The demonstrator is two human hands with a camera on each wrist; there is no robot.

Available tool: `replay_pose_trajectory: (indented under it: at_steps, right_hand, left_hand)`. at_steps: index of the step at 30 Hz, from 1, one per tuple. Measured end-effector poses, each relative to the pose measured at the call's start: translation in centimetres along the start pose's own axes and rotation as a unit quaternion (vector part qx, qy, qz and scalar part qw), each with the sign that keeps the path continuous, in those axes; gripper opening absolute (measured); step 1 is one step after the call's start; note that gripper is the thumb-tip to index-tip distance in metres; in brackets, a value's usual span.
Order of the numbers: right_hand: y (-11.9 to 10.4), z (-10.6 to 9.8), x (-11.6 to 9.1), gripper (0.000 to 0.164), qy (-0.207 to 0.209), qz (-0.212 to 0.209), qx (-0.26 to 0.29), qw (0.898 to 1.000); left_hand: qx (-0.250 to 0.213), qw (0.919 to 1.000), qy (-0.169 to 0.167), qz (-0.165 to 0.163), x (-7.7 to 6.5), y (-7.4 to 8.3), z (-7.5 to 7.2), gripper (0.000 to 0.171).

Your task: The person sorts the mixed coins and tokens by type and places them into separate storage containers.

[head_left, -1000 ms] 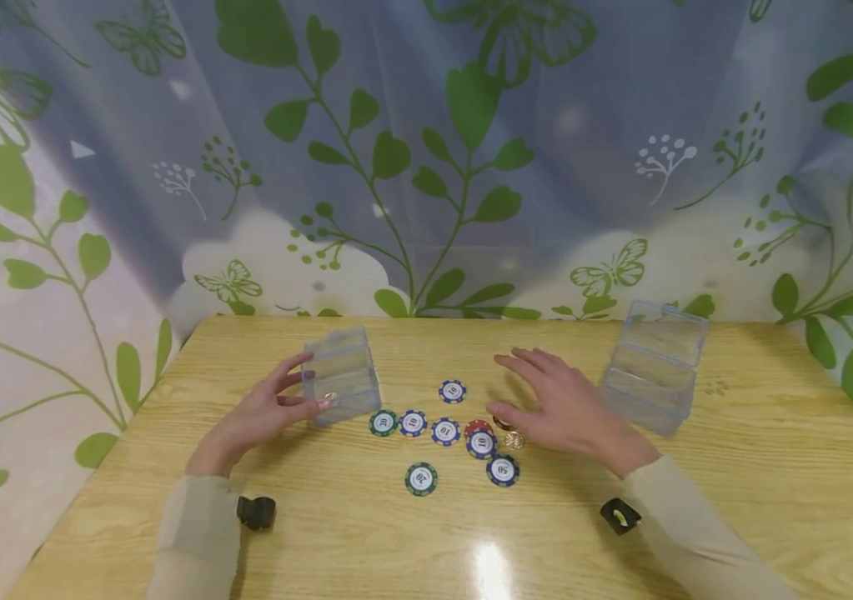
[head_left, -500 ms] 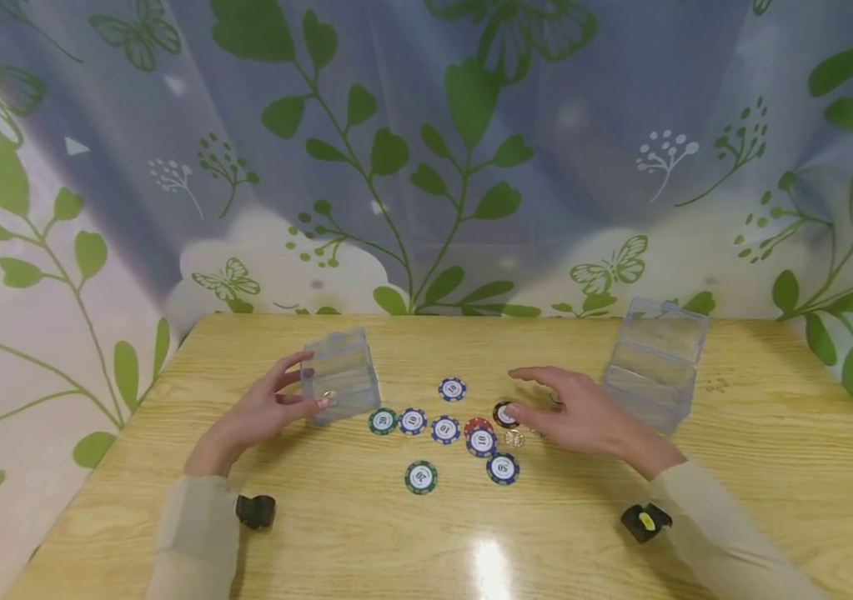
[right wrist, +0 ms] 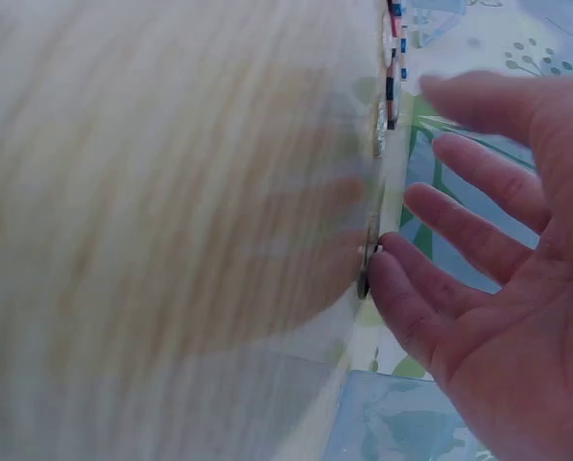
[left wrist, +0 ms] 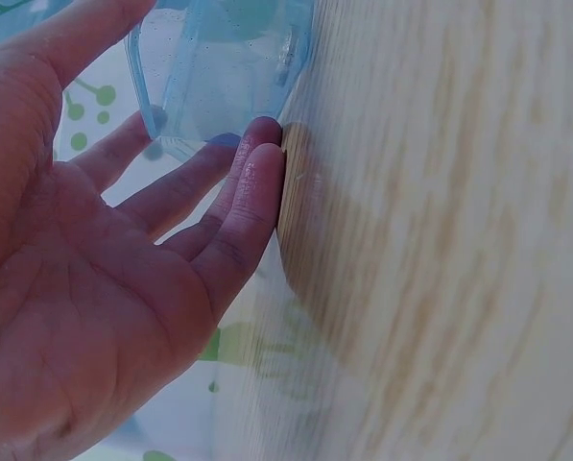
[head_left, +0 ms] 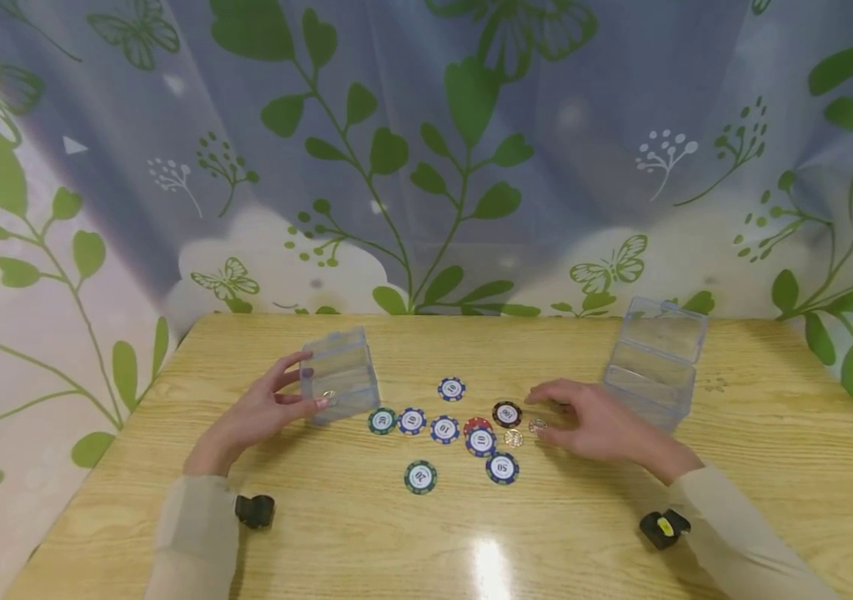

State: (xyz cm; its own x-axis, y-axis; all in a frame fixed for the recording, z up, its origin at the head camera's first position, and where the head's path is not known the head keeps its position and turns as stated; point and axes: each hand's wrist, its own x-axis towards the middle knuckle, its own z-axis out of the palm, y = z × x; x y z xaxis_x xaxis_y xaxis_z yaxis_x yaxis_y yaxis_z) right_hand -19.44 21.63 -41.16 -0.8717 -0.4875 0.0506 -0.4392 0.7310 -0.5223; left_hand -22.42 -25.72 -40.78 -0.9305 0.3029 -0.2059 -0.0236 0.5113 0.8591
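My left hand [head_left: 264, 412] holds the near-left side of a clear plastic box [head_left: 343, 379], thumb at its front and fingers behind its left side. A small coin [head_left: 329, 395] shows in this box. In the left wrist view, fingertips lie at the box's [left wrist: 233, 67] edge. My right hand [head_left: 599, 423] is low over the table, fingers loosely bent and spread apart, near a coin [head_left: 538, 425]. Edge-on in the right wrist view, a coin [right wrist: 365, 274] is close by the fingertips; contact is unclear. Left of it are a gold coin [head_left: 514, 437] and a black poker chip [head_left: 507, 414].
Blue chips [head_left: 444, 430], green chips [head_left: 421, 477] and a partly covered red chip [head_left: 476, 426] lie across the middle. A second clear box [head_left: 651, 383] stands with its lid raised behind my right hand. A patterned curtain [head_left: 426, 167] hangs behind the wooden table [head_left: 321, 533].
My right hand has moved right, uncovering the black chip and the coin beside it. The left hand and its box have stayed put.
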Motion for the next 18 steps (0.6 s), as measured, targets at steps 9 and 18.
replay_pose_trajectory:
  at_steps: [9,18]
  right_hand:
    - [0.25,-0.04,-0.15,0.039,-0.006,-0.022,0.027,0.999]
    - [0.39,-0.14,-0.20,0.034,0.025,-0.021,0.006,0.999]
  left_hand:
    - [-0.007,1.0000,0.000,-0.002,0.04,0.00,0.02,0.089]
    - [-0.007,1.0000,0.003,-0.006,0.12,-0.24,0.01,0.089]
